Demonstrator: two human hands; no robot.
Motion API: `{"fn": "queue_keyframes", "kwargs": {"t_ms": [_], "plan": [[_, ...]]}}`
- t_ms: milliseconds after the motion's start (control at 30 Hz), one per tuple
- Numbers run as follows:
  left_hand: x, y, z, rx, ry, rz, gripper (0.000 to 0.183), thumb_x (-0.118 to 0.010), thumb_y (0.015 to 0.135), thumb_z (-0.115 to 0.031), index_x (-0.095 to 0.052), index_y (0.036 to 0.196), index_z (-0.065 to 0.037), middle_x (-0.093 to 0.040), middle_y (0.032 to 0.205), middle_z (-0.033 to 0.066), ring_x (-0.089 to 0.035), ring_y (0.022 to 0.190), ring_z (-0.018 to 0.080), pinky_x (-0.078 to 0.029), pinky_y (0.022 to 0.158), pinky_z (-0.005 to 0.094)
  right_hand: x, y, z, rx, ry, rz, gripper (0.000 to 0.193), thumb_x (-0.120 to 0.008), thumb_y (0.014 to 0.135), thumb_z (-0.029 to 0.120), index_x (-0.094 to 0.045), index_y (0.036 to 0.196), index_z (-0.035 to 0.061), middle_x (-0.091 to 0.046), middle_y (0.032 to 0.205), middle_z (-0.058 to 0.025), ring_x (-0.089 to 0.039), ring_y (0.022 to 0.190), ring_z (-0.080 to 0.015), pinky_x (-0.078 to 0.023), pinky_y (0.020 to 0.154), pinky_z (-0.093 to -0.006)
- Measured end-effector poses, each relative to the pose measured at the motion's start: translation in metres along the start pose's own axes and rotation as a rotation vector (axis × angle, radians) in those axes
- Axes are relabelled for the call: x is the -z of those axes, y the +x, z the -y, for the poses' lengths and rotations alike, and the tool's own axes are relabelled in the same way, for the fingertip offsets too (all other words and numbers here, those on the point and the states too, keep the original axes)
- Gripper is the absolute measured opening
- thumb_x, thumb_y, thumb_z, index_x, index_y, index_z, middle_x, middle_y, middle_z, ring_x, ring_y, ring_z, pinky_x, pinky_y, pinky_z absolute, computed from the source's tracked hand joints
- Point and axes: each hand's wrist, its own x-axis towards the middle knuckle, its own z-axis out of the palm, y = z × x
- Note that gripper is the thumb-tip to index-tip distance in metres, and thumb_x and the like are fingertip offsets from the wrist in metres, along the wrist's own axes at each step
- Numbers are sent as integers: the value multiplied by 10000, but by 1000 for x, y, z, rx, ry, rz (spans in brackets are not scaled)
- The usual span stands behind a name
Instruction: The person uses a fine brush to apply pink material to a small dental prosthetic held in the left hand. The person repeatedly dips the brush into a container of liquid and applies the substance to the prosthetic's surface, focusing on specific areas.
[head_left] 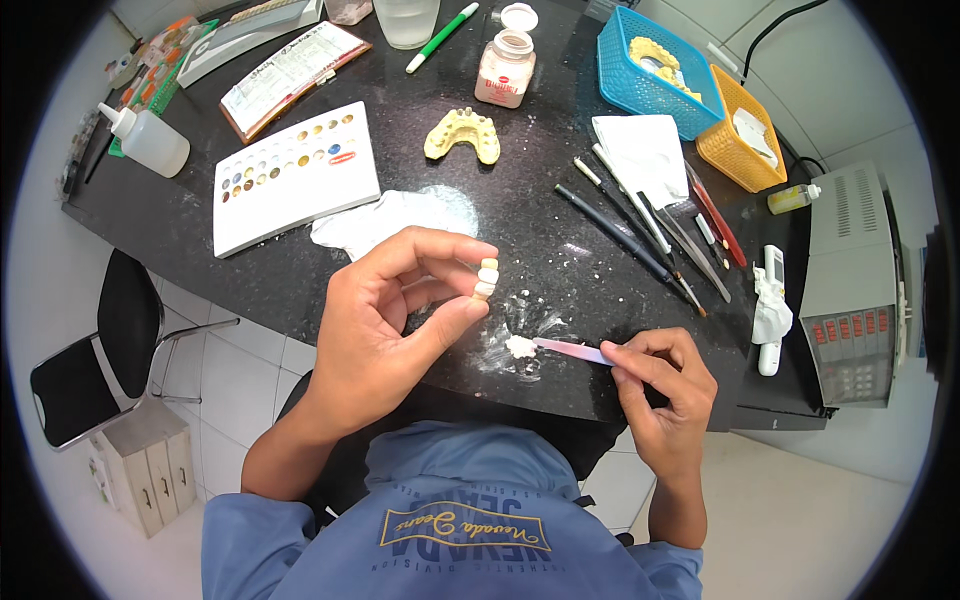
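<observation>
My left hand [390, 300] is raised above the table edge, thumb and index finger pinching a small dental bridge piece [487, 279] with white tooth-shaped parts and yellowish ends. The other left fingers are curled behind it. My right hand [667, 395] holds a slim spatula [575, 349] with a pinkish-lilac body, its tip touching a small heap of white paste or powder [521, 346] on the black table. White smears surround the heap. Farther back stands a yellowish horseshoe-shaped dental model [462, 136]. A crumpled white cloth [385, 222] lies beyond my left hand.
Brushes [625, 237] and tweezers [690, 252] lie at the right by a folded white tissue [645, 160]. Behind are a blue basket [620, 85], an orange basket [715, 145] and an opened jar [505, 72]. A white palette box [295, 180] and squeeze bottle [150, 140] sit left.
</observation>
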Motion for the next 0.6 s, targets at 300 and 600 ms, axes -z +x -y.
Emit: {"fn": "queue_keyframes", "kwargs": {"t_ms": [300, 600], "plan": [[-1, -2, -1, 3, 4, -7, 287, -674, 854, 54, -604, 1133, 52, -635, 1027, 93, -645, 971, 142, -519, 930, 315, -3, 2, 5, 32, -81, 74, 419, -709, 659, -105, -780, 1010, 112, -631, 849, -48, -580, 725, -172, -467, 602, -279], [0, -1, -1, -8, -1, 12, 287, -666, 854, 58, -610, 1135, 51, -638, 1014, 88, -632, 948, 124, -509, 910, 305, 1, 13, 7, -34, -30, 128, 374, -690, 695, -107, -776, 1002, 89, -629, 828, -63, -584, 683, -144, -477, 601, -258]]}}
